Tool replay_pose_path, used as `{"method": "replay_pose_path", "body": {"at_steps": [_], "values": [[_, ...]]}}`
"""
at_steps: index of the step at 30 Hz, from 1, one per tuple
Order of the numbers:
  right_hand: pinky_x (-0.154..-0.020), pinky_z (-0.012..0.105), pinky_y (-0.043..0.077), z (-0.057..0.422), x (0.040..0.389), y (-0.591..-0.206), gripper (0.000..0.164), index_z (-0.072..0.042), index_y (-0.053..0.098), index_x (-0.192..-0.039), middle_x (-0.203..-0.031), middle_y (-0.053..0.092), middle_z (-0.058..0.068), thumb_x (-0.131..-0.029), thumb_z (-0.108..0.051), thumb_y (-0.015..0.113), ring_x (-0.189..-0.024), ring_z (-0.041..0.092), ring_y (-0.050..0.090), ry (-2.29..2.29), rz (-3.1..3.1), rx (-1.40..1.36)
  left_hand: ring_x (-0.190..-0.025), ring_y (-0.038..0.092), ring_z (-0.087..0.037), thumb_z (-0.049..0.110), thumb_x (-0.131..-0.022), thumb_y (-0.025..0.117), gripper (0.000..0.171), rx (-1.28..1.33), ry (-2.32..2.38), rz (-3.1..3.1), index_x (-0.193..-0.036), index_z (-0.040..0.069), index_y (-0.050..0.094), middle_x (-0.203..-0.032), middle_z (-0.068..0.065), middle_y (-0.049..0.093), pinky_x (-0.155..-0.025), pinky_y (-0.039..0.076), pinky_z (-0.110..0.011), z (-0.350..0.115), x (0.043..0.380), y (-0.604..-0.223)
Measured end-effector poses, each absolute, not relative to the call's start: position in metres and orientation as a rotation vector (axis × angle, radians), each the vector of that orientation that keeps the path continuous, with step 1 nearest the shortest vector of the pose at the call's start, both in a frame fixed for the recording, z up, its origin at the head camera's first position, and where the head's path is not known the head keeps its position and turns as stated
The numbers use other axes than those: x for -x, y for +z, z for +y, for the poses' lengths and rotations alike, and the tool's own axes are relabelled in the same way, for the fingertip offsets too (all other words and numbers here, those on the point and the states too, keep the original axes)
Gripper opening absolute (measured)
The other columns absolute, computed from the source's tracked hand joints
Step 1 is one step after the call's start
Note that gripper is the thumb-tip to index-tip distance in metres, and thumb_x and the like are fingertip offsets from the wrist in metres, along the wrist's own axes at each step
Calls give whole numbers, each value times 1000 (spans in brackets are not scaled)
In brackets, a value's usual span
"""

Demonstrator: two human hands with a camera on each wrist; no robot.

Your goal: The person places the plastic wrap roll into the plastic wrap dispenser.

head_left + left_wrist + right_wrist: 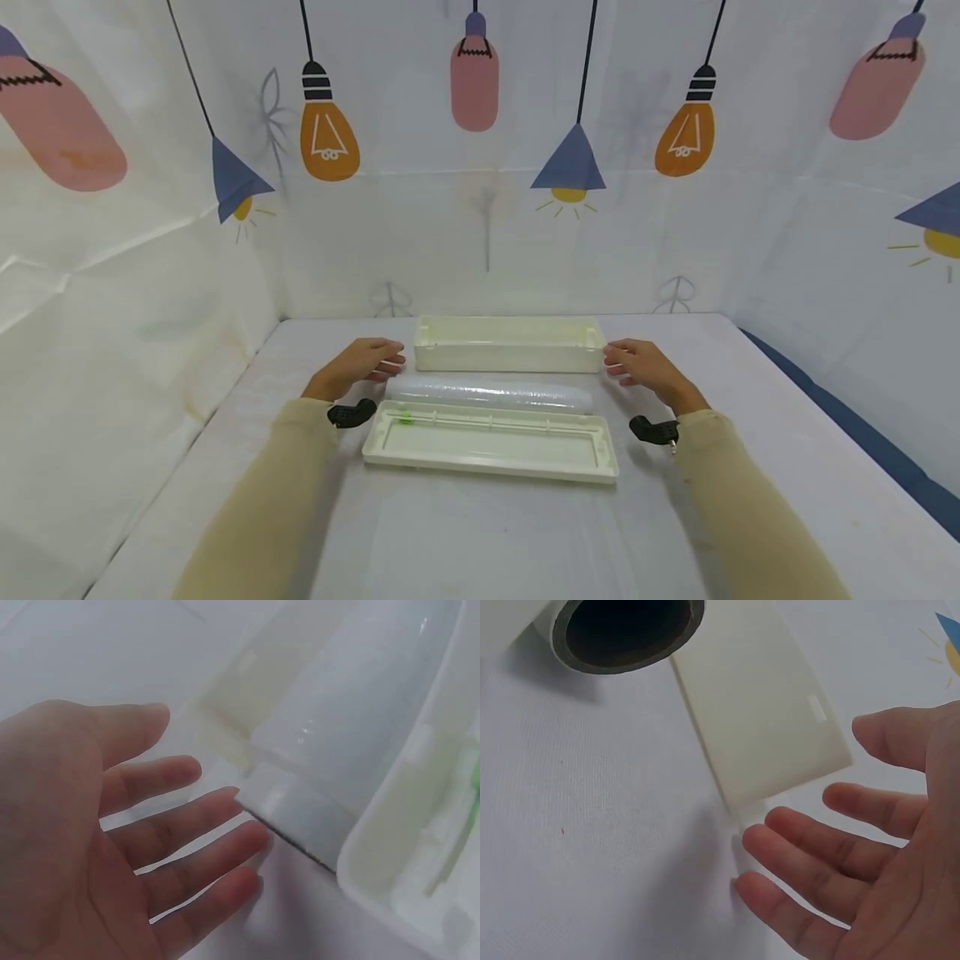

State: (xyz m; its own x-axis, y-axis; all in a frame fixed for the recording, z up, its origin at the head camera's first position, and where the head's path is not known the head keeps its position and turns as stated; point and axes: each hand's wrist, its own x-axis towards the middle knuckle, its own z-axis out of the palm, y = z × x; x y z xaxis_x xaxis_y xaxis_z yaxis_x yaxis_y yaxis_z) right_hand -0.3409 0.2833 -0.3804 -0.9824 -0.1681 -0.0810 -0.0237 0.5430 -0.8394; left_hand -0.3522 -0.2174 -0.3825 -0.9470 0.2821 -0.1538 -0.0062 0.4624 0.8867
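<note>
A long cream plastic box [510, 358] stands at the back of the table. In front of it lies a roll of clear plastic wrap [487, 393], its dark hollow core [630, 630] facing the right wrist view. Nearest the person is a shallow cream lid [495, 450] with a small green piece [406, 417] on its inner rail. My left hand [367, 362] hovers by the left ends of box and roll, fingers spread and holding nothing. At the box's right end, my right hand [641, 364] has its fingers extended, also holding nothing.
The white-covered table [495, 542] runs up to a white sheet wall [465, 250] printed with hanging lamps. Another sheet [112, 292] closes off the left side. A dark blue strip [847, 417] lies along the right edge. Each wrist wears a black device [352, 413].
</note>
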Motion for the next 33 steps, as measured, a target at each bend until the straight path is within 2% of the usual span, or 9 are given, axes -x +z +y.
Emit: {"method": "replay_pose_path", "body": {"at_steps": [10,18,25,33], "values": [[-95,45,53,281,344,-378,68,10,30,-151,-138,52,32,-106,-37,50,-121,40,59,-1427,2614,119,-126,56,-32,38,-107,48,58,-215,1496,2388,-148,-1,43,-138,-20,58,-102,48,-42,-203,361,-380],[-97,46,52,279,347,-381,70,9,29,-153,-138,53,31,-106,-38,51,-120,39,59,-1434,2586,93,-127,56,-32,36,-107,48,56,-151,1523,2380,-150,0,41,-142,-21,52,-103,46,-43,-192,368,-383],[-98,47,51,277,346,-380,68,8,28,-153,-139,53,30,-106,-36,51,-122,39,58,-1444,2582,87,-125,57,-31,36,-107,49,56,-135,1528,2372,-150,1,41,-138,-21,54,-105,45,-45,-187,371,-385],[-98,47,51,278,345,-383,67,3,24,-157,-142,50,30,-106,-32,51,-121,39,59,-1491,2563,97,-126,56,-33,34,-107,49,63,-120,1507,2364,-156,1,29,-140,-23,54,-103,48,-41,-184,377,-382]]}}
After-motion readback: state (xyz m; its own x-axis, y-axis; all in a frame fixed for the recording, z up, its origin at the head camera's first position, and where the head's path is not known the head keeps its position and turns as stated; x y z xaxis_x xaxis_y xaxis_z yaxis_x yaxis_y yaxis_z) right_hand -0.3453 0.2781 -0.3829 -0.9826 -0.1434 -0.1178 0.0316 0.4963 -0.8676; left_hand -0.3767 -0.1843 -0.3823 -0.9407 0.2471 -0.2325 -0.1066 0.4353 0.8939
